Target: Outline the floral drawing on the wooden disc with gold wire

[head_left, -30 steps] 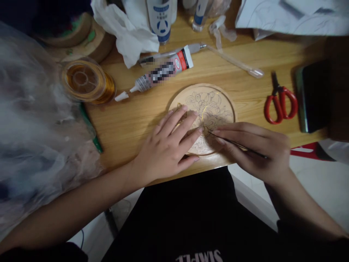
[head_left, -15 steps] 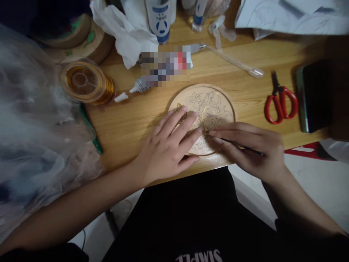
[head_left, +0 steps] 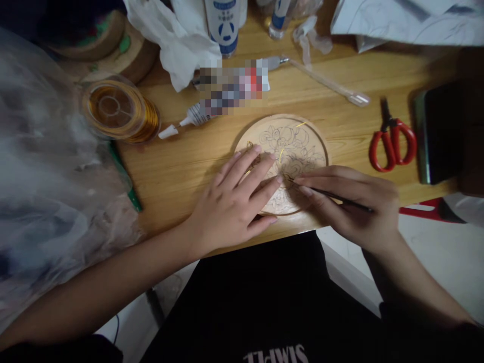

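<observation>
A round wooden board with a fine line drawing of flowers lies near the table's front edge. Across its left part my left hand rests palm down, fingers spread. Thin golden wire stands on the drawing, and a short golden piece sits near the top rim. My right hand pinches slim dark tweezers like a pen. Their tips are at a small curl of golden wire by my left index finger; whether they grip it I cannot tell. More wire shows beside my left fingers.
Left of the board stands a spool of golden wire, with a green pen below. Behind lie a glue tube and a plastic dropper. Red-handled scissors and a phone are at right.
My right hand and the tweezers have shifted slightly to the right. My left hand stays on the board. The view has moved a little.
</observation>
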Available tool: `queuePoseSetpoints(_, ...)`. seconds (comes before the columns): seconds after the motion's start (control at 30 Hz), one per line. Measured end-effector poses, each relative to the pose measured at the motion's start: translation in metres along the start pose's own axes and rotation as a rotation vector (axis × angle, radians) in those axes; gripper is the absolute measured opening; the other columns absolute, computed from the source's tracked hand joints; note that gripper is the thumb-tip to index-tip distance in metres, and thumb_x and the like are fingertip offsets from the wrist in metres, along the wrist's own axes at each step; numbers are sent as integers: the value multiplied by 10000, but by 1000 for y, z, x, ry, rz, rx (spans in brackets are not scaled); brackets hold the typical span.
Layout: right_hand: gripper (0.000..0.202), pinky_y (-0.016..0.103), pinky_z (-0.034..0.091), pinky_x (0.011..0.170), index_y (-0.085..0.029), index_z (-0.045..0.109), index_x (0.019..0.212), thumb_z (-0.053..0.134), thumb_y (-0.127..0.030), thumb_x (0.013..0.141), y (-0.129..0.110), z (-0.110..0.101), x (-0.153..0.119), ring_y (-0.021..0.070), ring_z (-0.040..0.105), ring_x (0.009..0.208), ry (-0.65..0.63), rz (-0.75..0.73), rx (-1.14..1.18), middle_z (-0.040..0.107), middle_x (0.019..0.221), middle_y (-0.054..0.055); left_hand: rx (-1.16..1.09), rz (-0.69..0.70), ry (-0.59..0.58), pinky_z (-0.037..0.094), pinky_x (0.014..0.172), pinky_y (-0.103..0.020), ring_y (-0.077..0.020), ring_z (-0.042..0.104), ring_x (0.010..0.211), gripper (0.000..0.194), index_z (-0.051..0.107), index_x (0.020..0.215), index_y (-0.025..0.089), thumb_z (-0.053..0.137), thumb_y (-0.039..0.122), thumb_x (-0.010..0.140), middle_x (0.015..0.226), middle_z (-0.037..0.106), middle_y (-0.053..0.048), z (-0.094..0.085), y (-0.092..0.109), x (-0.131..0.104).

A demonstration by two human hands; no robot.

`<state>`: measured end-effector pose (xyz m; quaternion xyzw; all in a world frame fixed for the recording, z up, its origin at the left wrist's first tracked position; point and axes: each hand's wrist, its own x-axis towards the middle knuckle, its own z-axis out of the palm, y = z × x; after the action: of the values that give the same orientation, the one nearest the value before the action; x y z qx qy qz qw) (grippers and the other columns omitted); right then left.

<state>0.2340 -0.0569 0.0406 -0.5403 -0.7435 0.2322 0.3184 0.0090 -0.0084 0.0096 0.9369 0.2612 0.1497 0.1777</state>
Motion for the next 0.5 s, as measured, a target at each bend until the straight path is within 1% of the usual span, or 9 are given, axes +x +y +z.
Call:
queuePoseSetpoints(0.1,224,281,637,729,-199,740,1007,690,-60,839,1,0,1,169,756,858,7,-13,12,784,958,71,9,-1,1,388,1145,-549,-376,422,1425,495,615,1307,134,630,449,925,1494,507,-184,0,0,-1)
queuePoseSetpoints(0.23,224,286,644,739,-221,745,1002,690,-72,843,2,0,2,169,760,857,-6,-24,-6,786,956,49,23,14,20,400,1136,-548,-384,438,1413,498,619,1303,131,628,456,926,1481,519,-189,0,0,-1)
queuePoseSetpoints(0.37,217,283,647,760,-214,743,999,693,-71,843,1,-1,4,173,763,877,-32,-51,-26,786,957,55,33,2,2,413,1124,-551,-378,439,1414,489,612,1307,144,616,458,932,1476,521,-189,0,0,0)
queuePoseSetpoints(0.5,205,277,649,780,-206,743,1000,696,-80,845,0,-3,4,177,765,892,-38,-82,-72,786,969,63,31,16,35,395,1142,-530,-388,446,1403,511,618,1295,111,657,444,909,1446,537,-206,2,0,-1)
